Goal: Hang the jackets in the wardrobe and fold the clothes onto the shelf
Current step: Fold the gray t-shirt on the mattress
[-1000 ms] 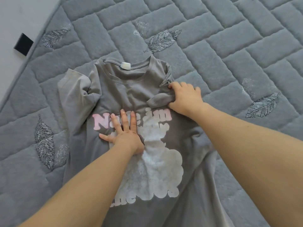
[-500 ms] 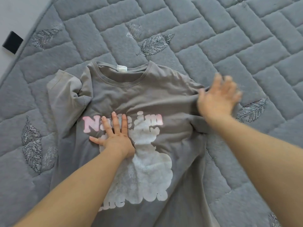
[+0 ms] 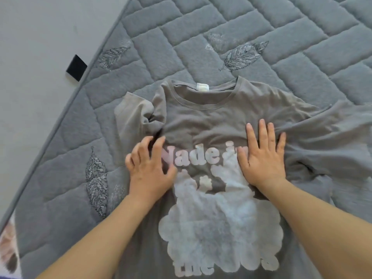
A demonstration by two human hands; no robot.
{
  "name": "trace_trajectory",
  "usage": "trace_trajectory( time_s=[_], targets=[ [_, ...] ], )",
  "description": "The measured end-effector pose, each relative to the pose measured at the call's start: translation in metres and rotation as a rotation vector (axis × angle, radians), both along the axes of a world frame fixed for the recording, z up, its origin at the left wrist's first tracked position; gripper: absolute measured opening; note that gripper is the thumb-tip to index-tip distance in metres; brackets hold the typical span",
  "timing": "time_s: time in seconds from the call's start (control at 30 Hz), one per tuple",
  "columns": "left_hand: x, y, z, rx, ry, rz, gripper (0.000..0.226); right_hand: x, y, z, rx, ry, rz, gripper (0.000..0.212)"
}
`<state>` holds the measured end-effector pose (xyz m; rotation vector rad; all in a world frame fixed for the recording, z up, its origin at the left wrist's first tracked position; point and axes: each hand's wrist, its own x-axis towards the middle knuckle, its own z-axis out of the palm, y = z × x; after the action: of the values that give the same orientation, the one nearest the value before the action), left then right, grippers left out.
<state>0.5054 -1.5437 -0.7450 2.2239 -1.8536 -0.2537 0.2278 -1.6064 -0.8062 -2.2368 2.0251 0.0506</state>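
A grey T-shirt with pink lettering and a white print lies face up on a grey quilted bed cover. My left hand rests on the shirt's left chest, fingers slightly bent and spread, just below the crumpled left sleeve. My right hand presses flat on the right chest with straight fingers. The right sleeve is spread out to the right. The collar with a white label points away from me.
The bed cover's left edge runs diagonally beside a pale floor. A small black square lies on that floor near the edge. A patterned object shows at the lower left corner.
My right hand pulled the folded right sleeve out flat, then came back onto the chest. My left hand slid left toward the crumpled left sleeve.
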Motion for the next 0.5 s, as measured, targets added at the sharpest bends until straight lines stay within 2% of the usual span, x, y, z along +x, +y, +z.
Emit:
trace_trajectory(
  time_s=[0.07,0.13,0.2,0.27,0.37,0.43,0.5],
  targets=[
    [0.018,-0.018,0.008,-0.090,0.070,0.281,0.069,0.003,-0.002,0.010,0.041,0.054,-0.003,0.072],
    [0.035,-0.043,0.014,-0.122,0.246,0.581,0.075,0.008,-0.002,0.020,0.059,0.092,-0.036,0.074],
    [0.055,-0.066,0.014,-0.025,0.355,0.791,0.084,0.023,-0.006,0.027,0.042,0.053,-0.059,0.075],
    [0.071,-0.083,0.008,0.150,0.372,0.805,0.095,0.051,-0.014,0.031,0.028,-0.031,0.030,0.076],
    [0.080,-0.108,0.002,0.196,0.519,0.888,0.097,0.087,-0.023,0.021,-0.004,-0.051,0.203,0.074],
    [0.075,-0.114,-0.002,0.248,0.509,0.863,0.079,0.089,-0.025,0.009,-0.024,-0.039,0.191,0.072],
    [0.073,-0.111,-0.004,0.174,0.645,0.859,0.051,0.085,-0.026,0.001,-0.039,-0.032,0.181,0.072]
  ],
)
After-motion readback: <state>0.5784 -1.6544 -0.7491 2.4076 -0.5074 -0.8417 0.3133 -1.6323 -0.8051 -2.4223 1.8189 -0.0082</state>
